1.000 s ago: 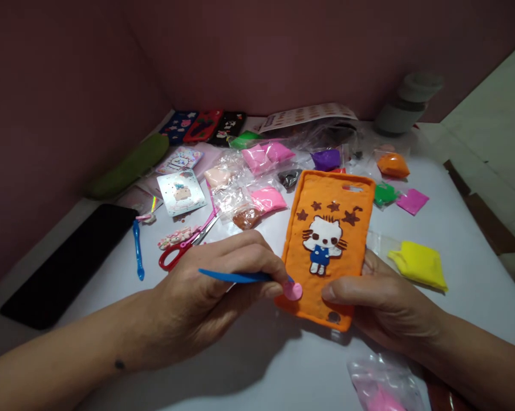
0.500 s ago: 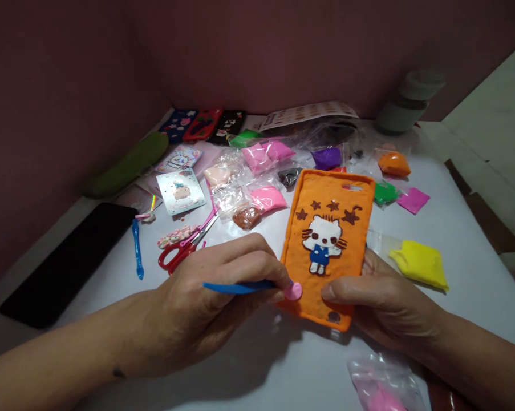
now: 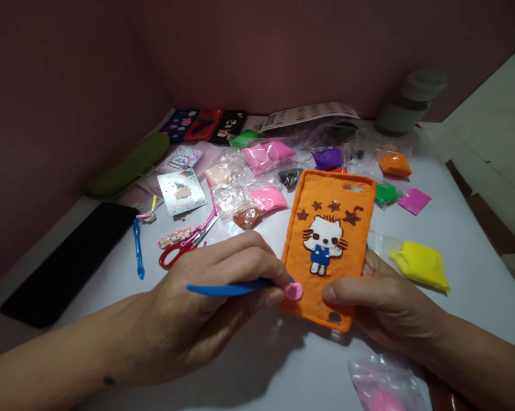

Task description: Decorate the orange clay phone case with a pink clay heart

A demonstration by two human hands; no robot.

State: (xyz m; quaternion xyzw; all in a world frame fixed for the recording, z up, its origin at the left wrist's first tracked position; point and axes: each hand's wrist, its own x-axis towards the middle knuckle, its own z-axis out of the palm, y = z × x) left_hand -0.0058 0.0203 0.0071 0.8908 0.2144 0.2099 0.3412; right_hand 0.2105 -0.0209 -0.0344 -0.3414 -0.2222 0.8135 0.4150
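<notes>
My left hand (image 3: 235, 285) pinches a blue modelling tool (image 3: 227, 289), its tail end pointing left and its tip beside a small pink clay disc (image 3: 294, 291). That disc lies on the lower left of an orange clay-covered phone case (image 3: 302, 248). My right hand (image 3: 381, 291) grips the case from the right, thumb on its face and the other fingers behind it. On the case are a white cat figure (image 3: 325, 234) in blue overalls and several brown stars (image 3: 351, 217) above it. A small dark spot (image 3: 335, 317) shows near the bottom edge.
Red-handled scissors (image 3: 193, 245) and a second blue tool (image 3: 138, 248) lie left, beside a black slab (image 3: 69, 262). Bagged clay lies behind, with yellow clay (image 3: 420, 265) right and a pink bag (image 3: 385, 385) in front. A bottle (image 3: 406, 103) stands at the back right.
The tail end of the blue tool has swung slightly left as my left hand turned a little. The right hand and the case have barely moved.
</notes>
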